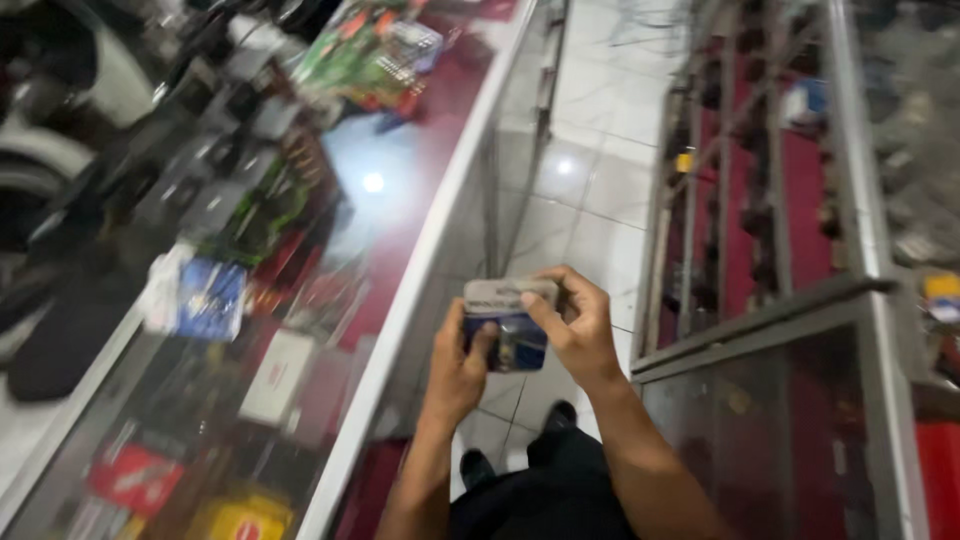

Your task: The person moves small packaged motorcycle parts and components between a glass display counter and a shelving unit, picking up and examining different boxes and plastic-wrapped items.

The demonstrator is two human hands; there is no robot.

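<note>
One small blue-and-grey packet [508,325] is gripped between two hands, the left hand [458,365] closed on its lower left side and the right hand [578,328] pinching its top right, one glass counter [420,250] to their left.

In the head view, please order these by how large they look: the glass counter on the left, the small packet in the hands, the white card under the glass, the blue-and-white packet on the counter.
1. Glass counter.
2. Blue-and-white packet.
3. White card and small packet held by left hand and right hand: alike; the small packet is nearer the camera, so unranked.
</note>
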